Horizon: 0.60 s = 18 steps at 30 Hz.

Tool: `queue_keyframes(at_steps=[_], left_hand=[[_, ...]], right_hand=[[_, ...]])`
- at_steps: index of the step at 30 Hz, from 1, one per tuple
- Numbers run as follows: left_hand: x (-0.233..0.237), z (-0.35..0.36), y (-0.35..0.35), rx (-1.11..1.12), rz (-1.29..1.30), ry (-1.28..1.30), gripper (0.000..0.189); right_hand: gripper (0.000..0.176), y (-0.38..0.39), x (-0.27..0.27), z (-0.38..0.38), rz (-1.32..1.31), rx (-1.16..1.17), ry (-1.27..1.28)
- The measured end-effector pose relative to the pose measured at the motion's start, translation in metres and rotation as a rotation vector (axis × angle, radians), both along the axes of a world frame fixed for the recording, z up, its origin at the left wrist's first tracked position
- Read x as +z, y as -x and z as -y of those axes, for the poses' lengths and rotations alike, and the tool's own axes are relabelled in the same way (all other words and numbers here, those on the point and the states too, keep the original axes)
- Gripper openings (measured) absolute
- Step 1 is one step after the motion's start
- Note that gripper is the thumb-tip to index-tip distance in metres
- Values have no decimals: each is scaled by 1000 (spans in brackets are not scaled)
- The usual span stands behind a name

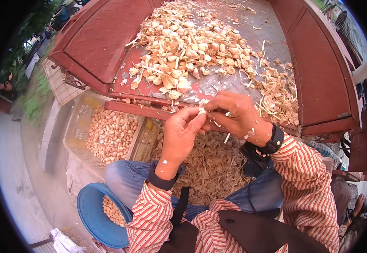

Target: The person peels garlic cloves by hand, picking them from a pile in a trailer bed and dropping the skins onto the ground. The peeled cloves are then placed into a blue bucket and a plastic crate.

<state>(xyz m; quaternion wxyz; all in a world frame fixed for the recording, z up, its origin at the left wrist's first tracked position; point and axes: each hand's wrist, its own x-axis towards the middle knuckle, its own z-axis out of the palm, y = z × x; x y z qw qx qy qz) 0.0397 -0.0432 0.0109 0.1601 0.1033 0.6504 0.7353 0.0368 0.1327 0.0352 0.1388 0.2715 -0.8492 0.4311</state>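
Note:
Thumb and fingers of my left hand (181, 133) pinch a small pale garlic clove (202, 111) just above the front edge of the red cart. From the other side, my right hand (239, 114) grips the same clove, its fingertips touching those of the left. Bits of white skin cling to both hands and wrists. Beyond them, a heap of garlic cloves (179, 50) mixed with dry stalks and husks lies on the cart bed (211, 89). Loose husks (278, 95) are piled at the bed's right side.
Left of my knee, a yellowish crate (75, 137) holds many cloves. A blue bucket (86, 211) with more cloves stands below it. Husks and stalks (211, 164) fill the space between my legs. Red side panels (322, 76) flank the cart bed.

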Motion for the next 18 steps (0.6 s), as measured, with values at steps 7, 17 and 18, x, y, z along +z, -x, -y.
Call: queue_keyframes(at_steps=[7,17,18], left_hand=[[-7,-10,-3,-52,-41,-62,23],[-13,-24,-10,58,130,-393,21],[-15,-29,-13,84,146,-431,21]], right_hand=[[13,-2,4,-16,233,71,110],[22,-6,-11,-24,517,11,267],[22,-8,-11,-22,521,-11,265]])
